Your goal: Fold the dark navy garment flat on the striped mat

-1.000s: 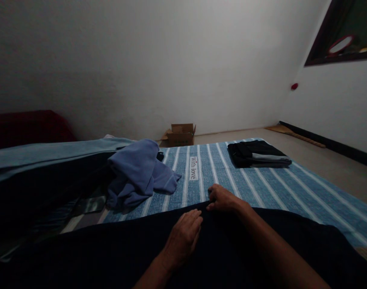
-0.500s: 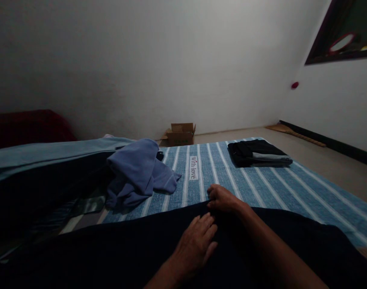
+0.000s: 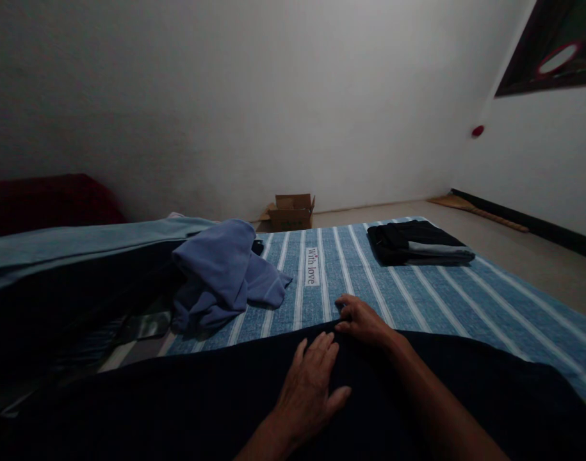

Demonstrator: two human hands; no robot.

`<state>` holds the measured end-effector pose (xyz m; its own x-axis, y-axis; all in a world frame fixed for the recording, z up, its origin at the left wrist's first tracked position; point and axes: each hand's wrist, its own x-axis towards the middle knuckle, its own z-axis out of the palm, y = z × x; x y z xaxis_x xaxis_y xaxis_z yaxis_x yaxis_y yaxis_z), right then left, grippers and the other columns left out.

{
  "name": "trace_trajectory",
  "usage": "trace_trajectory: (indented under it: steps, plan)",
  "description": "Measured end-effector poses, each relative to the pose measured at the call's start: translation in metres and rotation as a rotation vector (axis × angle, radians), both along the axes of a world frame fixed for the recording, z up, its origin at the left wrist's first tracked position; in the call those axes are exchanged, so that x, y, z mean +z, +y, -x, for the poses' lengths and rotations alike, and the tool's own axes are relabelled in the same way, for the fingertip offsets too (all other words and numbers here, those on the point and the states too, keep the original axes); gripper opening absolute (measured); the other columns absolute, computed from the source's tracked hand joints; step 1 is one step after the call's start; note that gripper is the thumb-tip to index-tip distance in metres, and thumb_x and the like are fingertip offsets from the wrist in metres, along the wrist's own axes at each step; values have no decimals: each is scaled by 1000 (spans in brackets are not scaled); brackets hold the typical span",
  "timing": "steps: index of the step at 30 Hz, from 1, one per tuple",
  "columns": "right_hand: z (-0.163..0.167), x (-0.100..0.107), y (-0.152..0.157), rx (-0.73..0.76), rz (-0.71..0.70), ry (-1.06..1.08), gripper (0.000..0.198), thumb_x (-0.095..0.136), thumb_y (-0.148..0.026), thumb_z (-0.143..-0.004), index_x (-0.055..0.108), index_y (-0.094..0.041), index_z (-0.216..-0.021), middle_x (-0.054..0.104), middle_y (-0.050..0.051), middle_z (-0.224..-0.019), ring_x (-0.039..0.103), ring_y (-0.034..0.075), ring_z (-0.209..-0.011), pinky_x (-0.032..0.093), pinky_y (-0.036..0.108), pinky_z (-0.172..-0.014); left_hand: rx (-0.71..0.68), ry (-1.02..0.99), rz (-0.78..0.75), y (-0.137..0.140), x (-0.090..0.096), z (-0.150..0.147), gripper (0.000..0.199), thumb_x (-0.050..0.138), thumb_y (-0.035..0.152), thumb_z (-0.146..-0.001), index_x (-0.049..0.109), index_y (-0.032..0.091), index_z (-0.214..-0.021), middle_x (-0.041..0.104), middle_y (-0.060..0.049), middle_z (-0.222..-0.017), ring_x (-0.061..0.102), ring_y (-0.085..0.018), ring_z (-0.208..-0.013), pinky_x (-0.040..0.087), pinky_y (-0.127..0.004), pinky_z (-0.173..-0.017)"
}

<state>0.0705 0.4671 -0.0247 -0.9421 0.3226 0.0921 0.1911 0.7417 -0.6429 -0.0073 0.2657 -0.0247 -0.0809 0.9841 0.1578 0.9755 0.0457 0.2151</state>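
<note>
A long dark navy garment [image 3: 187, 403] is spread across the bed in front of me; its exact kind is hard to make out in the dim light. My left hand [image 3: 312, 384] lies flat on it, palm down, with the fingers stretched and the thumb out to the side. At the garment's far edge, my right hand [image 3: 362, 321] has its fingers curled and its thumb on the cloth, gripping that edge. Just beyond both hands, the blue striped bedsheet [image 3: 369, 288] shows, with a "With love" patch [image 3: 311, 266] on it.
A crumpled periwinkle cloth [image 3: 216, 269] lies left of centre, beside light blue clothing [image 3: 100, 237] and other dark clothes. A folded black and grey stack [image 3: 417, 243] sits at the far right. Beyond the bed are a cardboard box [image 3: 291, 212] and the wall.
My left hand has shifted slightly, its thumb spreading further from the fingers. My right hand stays at the garment's edge, its index finger lifting a little. The view has turned slightly left.
</note>
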Motion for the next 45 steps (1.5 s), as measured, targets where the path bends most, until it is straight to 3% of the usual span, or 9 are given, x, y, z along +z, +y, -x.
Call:
trace_trajectory:
  steps: [14,19,23,26,28,30,33,41,45]
  plan:
    - [0,-13,2,-134,-37,70,16,66,-30,-77,62,-18,-68,59,8,-112,55,19,-103,41,28,-85,100,-2,170,3,10,-1,70,57,47,-78,33,19,-138,26,-13,-148,23,-33,-135,15,-69,-102]
    - [0,-6,-2,-229,-147,74,12,61,-24,-79,57,-18,-70,60,7,-92,54,19,-89,41,28,-76,104,-22,215,4,10,0,73,53,52,-79,30,21,-141,22,-12,-150,18,-34,-137,10,-72,-100]
    - [-5,11,-22,-298,-249,87,15,48,-26,-88,57,-18,-78,57,8,-83,52,21,-83,39,31,-74,92,-27,185,4,6,3,75,52,55,-79,27,22,-141,21,-12,-150,16,-34,-137,9,-72,-100]
    - [-15,17,-51,-199,-281,85,20,41,-25,-91,57,-20,-79,58,6,-83,53,18,-80,41,28,-73,87,-45,192,4,7,3,77,52,55,-79,22,23,-143,22,-12,-150,17,-35,-137,9,-73,-99]
    - [-23,12,-69,-134,-286,73,22,39,-22,-91,59,-21,-83,61,6,-90,56,17,-84,43,27,-74,86,-48,187,4,8,2,76,50,55,-80,21,24,-144,23,-13,-149,19,-35,-136,10,-72,-99]
    - [-29,1,-81,-117,-305,57,21,41,-20,-89,61,-20,-97,60,9,-109,55,21,-103,44,30,-85,84,-38,172,4,9,2,73,50,52,-81,24,23,-143,25,-13,-149,19,-34,-136,10,-71,-100]
    - [-33,-18,-89,-146,-380,24,38,45,-17,-86,52,-13,-123,48,15,-133,39,27,-126,35,40,-102,81,-44,169,4,8,1,73,54,46,-79,26,22,-142,26,-13,-148,19,-33,-137,9,-70,-101]
    - [-35,-33,-89,-160,-446,20,46,47,-29,-87,50,-10,-128,41,16,-139,33,28,-131,32,42,-106,105,-105,199,-6,19,6,77,61,43,-74,31,15,-139,26,-16,-148,21,-29,-136,14,-61,-106]
    - [-37,-38,-89,-149,-433,25,47,46,-35,-87,52,-10,-127,42,16,-138,32,29,-131,32,44,-106,161,-53,154,-20,15,10,70,52,50,-81,33,14,-138,28,-16,-147,22,-27,-137,17,-55,-109]
